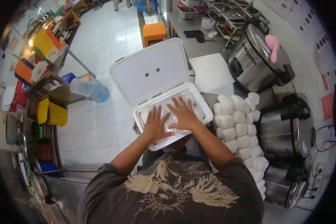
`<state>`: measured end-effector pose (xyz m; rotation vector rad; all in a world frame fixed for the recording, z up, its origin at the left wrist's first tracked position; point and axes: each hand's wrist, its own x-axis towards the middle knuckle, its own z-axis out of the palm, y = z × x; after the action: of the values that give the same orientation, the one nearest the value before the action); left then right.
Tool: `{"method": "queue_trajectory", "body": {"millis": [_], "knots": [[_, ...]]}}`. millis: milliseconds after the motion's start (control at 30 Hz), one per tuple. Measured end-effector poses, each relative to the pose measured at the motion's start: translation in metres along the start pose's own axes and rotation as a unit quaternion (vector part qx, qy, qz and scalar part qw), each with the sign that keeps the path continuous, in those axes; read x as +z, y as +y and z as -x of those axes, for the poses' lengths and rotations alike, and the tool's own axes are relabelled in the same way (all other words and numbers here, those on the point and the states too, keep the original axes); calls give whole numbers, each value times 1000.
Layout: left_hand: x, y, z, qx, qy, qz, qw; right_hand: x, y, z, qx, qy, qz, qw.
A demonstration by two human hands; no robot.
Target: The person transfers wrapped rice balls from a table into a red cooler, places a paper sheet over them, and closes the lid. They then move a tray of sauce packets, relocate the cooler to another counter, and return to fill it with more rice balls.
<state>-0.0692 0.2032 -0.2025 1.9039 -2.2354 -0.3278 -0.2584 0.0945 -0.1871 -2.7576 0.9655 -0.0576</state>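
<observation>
In front of me stands a white cooler box [209,118] with its lid [150,71] swung up and back. White plastic-like sheeting [161,122] lies inside the box, over contents I cannot make out. My left hand [155,125] rests flat on it, fingers spread. Beside it, my right hand [183,116] also presses down with spread fingers. The two thumbs are near each other, and neither hand grips anything. To the right, several white wrapped bundles [242,129] are stacked in rows next to the box.
A large steel rice cooker [250,59] with a pink rice paddle [273,47] on top stands at right, above more cookers [282,130]. White paper sheets [211,74] lie behind the bundles. On the left are a water jug [97,91], a yellow bin [56,112] and a metal table [50,87].
</observation>
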Motion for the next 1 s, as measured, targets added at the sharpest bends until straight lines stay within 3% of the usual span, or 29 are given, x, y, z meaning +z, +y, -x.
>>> {"method": "queue_trajectory", "body": {"millis": [200,300,500,600,733,767,833,933,1000], "knots": [[-16,-6,-9,-74,-101,18,992,7,31,-12,37,-106,-26,993],[-15,-2,-4,-69,-71,-19,995,4,35,-16,23,-111,36,993],[-23,-2,-3,-59,-68,17,996,-10,32,-17,14,-65,30,997],[-69,1,-20,9,33,60,998,-31,17,-2,31,69,-18,997],[-153,-49,-86,-30,358,-62,931,-48,-27,38,-11,71,-75,995],[-171,-65,-102,-87,371,-108,918,-50,-37,49,-16,83,-94,992],[-180,-108,-126,-177,302,-105,931,-51,-52,67,-30,107,-133,985],[-199,-134,-125,-152,214,-89,961,-36,-52,96,46,144,-215,965],[-202,-132,-114,-111,255,-98,956,-18,-46,103,53,145,-240,958]]}}
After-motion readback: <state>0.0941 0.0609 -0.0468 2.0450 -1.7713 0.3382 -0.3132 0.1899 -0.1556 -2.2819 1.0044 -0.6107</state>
